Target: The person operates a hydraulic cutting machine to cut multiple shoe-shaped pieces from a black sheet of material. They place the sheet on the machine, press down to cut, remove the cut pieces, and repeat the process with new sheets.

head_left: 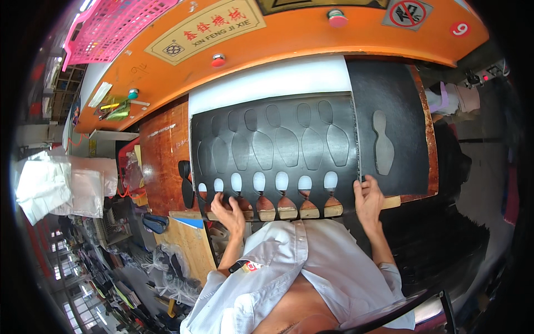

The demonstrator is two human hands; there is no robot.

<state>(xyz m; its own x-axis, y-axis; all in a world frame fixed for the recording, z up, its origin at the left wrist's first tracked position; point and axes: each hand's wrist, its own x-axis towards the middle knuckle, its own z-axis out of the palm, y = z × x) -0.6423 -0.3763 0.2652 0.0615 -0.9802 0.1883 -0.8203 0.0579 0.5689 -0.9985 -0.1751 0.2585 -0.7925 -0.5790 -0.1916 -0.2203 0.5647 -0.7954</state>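
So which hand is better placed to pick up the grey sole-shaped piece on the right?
Probably the right hand, at the right edge of the black sheet, close to the grey piece. The left hand is farther away, at the sheet's lower left.

Lt grey-blue shirt (pixel 334 250) — btn placket (pixel 301 236), open at neck

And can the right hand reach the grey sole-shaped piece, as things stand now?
Probably yes. The grey sole-shaped piece lies just beyond the right hand, and nothing visible blocks the way; it would only have to leave the edge of the cut-out sheet.
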